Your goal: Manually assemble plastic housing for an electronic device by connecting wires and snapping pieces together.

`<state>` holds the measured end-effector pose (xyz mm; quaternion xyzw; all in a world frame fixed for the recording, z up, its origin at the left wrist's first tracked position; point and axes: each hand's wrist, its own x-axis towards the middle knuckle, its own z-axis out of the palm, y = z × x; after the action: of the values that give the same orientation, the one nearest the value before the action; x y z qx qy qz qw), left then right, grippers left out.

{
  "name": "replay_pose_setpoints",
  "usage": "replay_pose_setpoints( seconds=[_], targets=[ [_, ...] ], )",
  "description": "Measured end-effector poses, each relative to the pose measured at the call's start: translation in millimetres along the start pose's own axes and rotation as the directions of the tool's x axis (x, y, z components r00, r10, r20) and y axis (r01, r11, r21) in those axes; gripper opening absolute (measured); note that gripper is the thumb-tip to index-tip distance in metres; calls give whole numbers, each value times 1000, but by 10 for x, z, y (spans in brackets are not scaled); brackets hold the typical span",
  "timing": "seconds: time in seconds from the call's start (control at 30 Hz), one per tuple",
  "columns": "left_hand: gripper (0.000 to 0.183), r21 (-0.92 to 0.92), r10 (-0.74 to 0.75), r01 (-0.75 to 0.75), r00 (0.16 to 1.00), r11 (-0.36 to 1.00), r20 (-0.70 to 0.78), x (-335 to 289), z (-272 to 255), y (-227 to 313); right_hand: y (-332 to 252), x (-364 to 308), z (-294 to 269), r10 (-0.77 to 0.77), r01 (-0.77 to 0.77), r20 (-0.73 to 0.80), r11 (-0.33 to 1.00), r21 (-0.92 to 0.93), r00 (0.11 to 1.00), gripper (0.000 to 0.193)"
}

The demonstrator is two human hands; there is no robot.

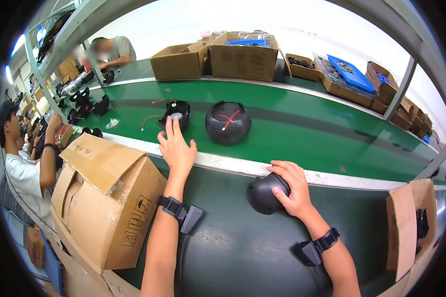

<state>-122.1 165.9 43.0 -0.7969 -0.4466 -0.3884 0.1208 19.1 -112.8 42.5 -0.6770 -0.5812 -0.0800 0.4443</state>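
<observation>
Green conveyor belt [292, 123] runs across the view, with a darker green surface [233, 247] in front of it, split off by a pale rail. On the surface, the right hand [293, 190] is closed over a black dome shell [263, 194]; the fingers wrap its top and right side, so that part of the shell is hidden. The left hand [176, 148] is open, fingers spread, reaching over the rail onto the belt, its fingertips at a small black fan part [176, 114] with red wires; whether they touch it is hard to tell. Just right of the fan sits a round black housing [228, 122] with red wires on top. Both wrists wear black strapped devices. A taped cardboard box [104, 198] stands left of the left arm, its lower end cut off by the rim. More boxes [243, 59] line the belt's far side, their contents mostly unclear. Other people work at far left, partly cut off.
</observation>
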Motion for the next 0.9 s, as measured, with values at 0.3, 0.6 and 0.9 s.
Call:
replay_pose_setpoints(
  seconds=[0.3, 0.6, 0.9],
  targets=[
    [22, -381, 97, -80, 995, 921, 25, 26, -111, -142, 88, -125, -152, 34, -35, -217, 999, 3, 975, 38],
    [38, -370, 520, -454, 848, 811, 100, -571, -1510, 460, 178, -444, -790, 1, 1, -80, 1000, 22, 997, 40],
    [35, -382, 885, -808, 461, 448, 63, -1338, -1848, 927, 216, -645, -867, 5, -4, -76, 1000, 8, 997, 57]
  ],
)
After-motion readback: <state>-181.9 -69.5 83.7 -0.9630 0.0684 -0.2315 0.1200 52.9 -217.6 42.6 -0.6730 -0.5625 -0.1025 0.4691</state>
